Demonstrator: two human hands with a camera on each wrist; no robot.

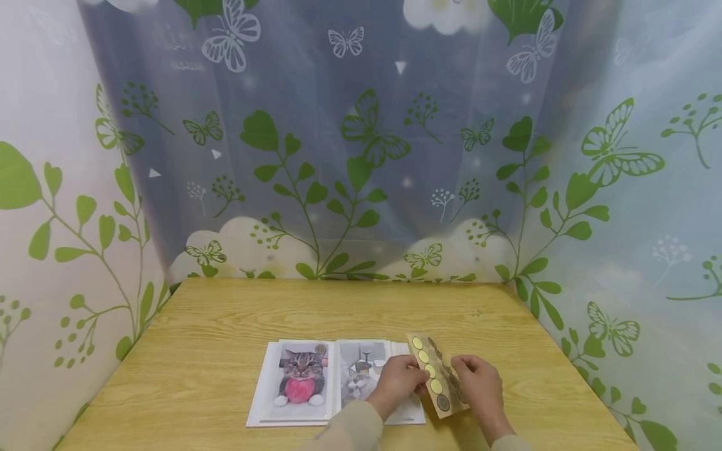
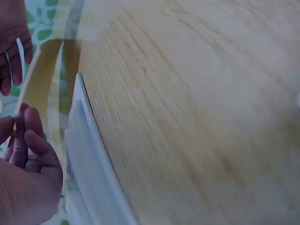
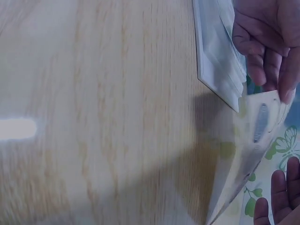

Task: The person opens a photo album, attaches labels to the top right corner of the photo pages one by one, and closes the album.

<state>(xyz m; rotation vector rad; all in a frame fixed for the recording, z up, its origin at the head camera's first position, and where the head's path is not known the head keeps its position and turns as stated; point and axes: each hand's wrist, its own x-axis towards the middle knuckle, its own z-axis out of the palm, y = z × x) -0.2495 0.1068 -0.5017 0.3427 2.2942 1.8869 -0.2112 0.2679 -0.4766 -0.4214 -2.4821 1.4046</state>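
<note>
A tan sheet of round gold and dark stickers (image 1: 439,389) stands tilted above the table, beside an open photo album (image 1: 258,404). My left hand (image 1: 399,379) pinches the sheet's left edge between thumb and fingers. The left wrist view shows this left hand (image 2: 35,173) close by the album's edge (image 2: 101,140). At the sheet's right edge is my right hand (image 1: 482,385), its fingertips at or very near that edge. In the right wrist view, the lower fingers of the right hand (image 3: 283,197) look loosely extended. Its thumb and index finger are out of that frame, so their contact is unclear.
The album's left page holds a cat photo (image 1: 300,379) with a round sticker at its top corner. Another cat photo (image 1: 356,369) lies on the right page, partly behind the left hand. The wood-grain table (image 1: 338,307) is enclosed by patterned curtains (image 1: 361,188).
</note>
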